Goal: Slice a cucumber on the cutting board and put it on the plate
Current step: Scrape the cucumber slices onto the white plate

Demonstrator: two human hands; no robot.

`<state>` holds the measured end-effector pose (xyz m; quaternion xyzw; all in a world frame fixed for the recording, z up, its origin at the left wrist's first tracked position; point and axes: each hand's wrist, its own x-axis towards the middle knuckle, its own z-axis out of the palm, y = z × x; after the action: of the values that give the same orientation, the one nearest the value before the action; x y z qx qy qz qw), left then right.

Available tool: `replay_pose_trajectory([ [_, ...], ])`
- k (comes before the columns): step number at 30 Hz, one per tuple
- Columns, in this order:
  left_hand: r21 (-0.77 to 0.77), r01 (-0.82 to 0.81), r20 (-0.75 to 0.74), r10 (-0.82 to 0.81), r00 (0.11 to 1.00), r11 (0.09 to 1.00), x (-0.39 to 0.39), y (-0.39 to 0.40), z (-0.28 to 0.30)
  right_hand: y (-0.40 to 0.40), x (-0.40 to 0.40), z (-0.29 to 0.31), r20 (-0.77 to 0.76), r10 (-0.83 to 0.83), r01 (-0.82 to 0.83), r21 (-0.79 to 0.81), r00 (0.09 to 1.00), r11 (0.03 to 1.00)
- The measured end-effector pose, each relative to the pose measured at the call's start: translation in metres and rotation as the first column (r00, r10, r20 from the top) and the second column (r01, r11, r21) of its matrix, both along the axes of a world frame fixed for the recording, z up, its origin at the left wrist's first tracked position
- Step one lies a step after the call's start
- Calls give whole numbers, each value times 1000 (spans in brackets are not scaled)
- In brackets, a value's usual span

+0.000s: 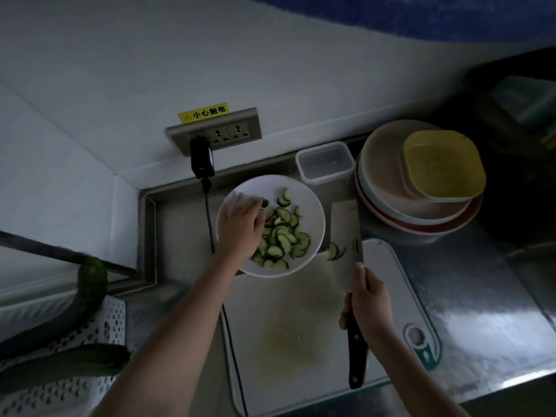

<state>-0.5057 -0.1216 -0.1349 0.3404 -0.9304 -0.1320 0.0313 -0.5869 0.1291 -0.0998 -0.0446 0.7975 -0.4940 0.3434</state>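
Left hand (pixel 240 224) reaches over the plate (pixel 316 218) of slices (pixel 282 236), its grip hidden. Right hand (pixel 368 299) grips a knife (pixel 346 233) carrying two slices.

Plate (pixel 313 203) white, plain. Cucumber slices (pixel 282 236) pale green inside w/ dark green skin edges; same on the few slices (pixel 335 251) stuck to the cleaver (pixel 346 233), blade grey steel, handle (pixel 356 353) black w/ pale rivets. Cutting board (pixel 388 284) white, teal trim around the hanger hole at the corner, yellowish-green stain mid-board. Counter (pixel 481 296) brushed steel grey. Whole cucumbers (pixel 90 284) dark green, in a white perforated basket (pixel 114 317). Dish stack (pixel 391 188): beige, pale blue, pink rims; yellow square bowl (pixel 445 164) on top. Container (pixel 326 161) clear w/ whitish lid. Wall white; socket panel (pixel 222 130) grey, label (pixel 204 112) yellow w/ dark text. Plug (pixel 202 159) and cord black.
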Motion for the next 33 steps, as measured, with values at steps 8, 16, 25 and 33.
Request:
replay_pose_trajectory([
  [8,-40,-41,-19,40,999,998,-33,-21,13,16,5,-9,10,-4,4,23,1000,1000],
  [16,-110,-12,-19,10,1000,994,-29,-16,13,18,3,-6,30,-39,40,-8,999,999],
  [25,419,23,-462,192,866,908,-38,56,51,24,-3,7,95,-45,52,-78,995,996],
  [33,869,258,-430,387,816,422,-44,91,68,20,3,7,148,-23,37,-92,989,995],
])
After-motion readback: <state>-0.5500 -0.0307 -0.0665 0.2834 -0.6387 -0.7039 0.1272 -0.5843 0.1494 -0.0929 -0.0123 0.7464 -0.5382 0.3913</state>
